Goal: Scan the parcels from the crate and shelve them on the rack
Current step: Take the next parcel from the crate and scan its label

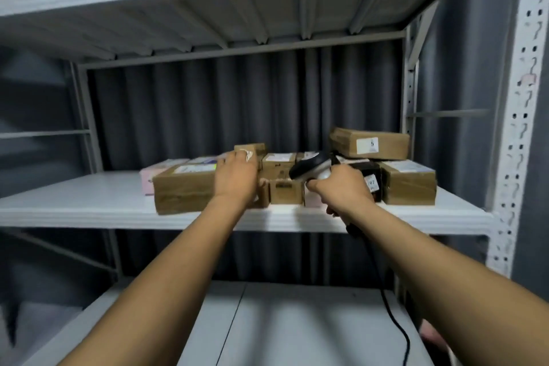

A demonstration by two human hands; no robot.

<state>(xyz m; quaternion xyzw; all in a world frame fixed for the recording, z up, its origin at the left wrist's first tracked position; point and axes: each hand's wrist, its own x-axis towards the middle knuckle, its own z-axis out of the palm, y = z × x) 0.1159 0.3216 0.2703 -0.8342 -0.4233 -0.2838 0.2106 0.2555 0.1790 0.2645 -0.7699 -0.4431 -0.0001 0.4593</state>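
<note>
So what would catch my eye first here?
A person reaches up to the middle shelf of a white rack. The right hand grips a scanner trailing a black cable, while the left hand rests among the brown parcels clustered there.

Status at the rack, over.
Left hand on small parcel, grip unclear. Right hand grips scanner. Other parcels packed close around it on shelf.

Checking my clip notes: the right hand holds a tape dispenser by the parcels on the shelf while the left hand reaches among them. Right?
Not quite: the head view shows the right hand gripping a corded barcode scanner, not a tape dispenser. The left hand does reach among the parcels on the shelf.
</note>
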